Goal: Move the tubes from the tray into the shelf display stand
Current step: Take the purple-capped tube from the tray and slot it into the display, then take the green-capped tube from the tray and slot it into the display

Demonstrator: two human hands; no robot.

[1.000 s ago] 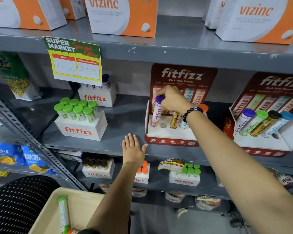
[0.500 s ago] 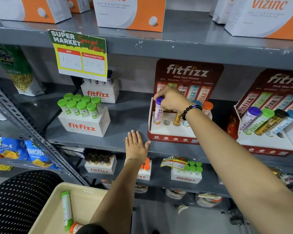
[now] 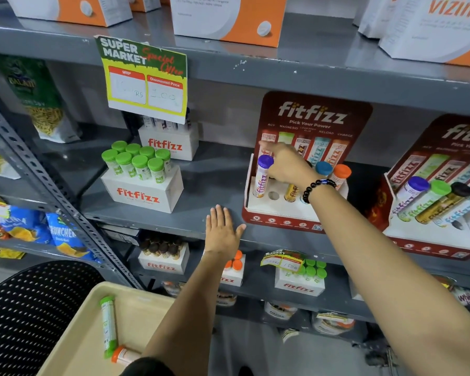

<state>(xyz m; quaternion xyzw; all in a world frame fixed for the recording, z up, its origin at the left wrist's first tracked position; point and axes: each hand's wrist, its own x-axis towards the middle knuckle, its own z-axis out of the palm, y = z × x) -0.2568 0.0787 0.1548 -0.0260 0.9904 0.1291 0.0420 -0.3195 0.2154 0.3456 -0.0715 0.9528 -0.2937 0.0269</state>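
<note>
Two hands show: the right hand (image 3: 288, 165) pinches the purple-capped "fitfizz" tube (image 3: 261, 176) standing leftmost in the red "fitfizz – Pick Your Power" display stand (image 3: 280, 213), frame centre-right. The left hand (image 3: 223, 232) lies spread flat on the shelf (image 3: 147, 215) edge. Lower left, the beige tray (image 3: 76, 346) holds a green-capped tube (image 3: 107, 325) and an orange-capped tube (image 3: 124, 355).

You see bright, even light from above, soft glare on the grey shelf (image 3: 223, 183), slight motion blur, and wide-angle bending at the edges.

Yellow-green paper price sign (image 3: 144, 78) hangs from grey metal shelf edge (image 3: 310, 77). White-orange cardboard boxes (image 3: 228, 17) above. Blue snack bags (image 3: 63, 237) lower left; black perforated chair (image 3: 30, 313) below.
</note>
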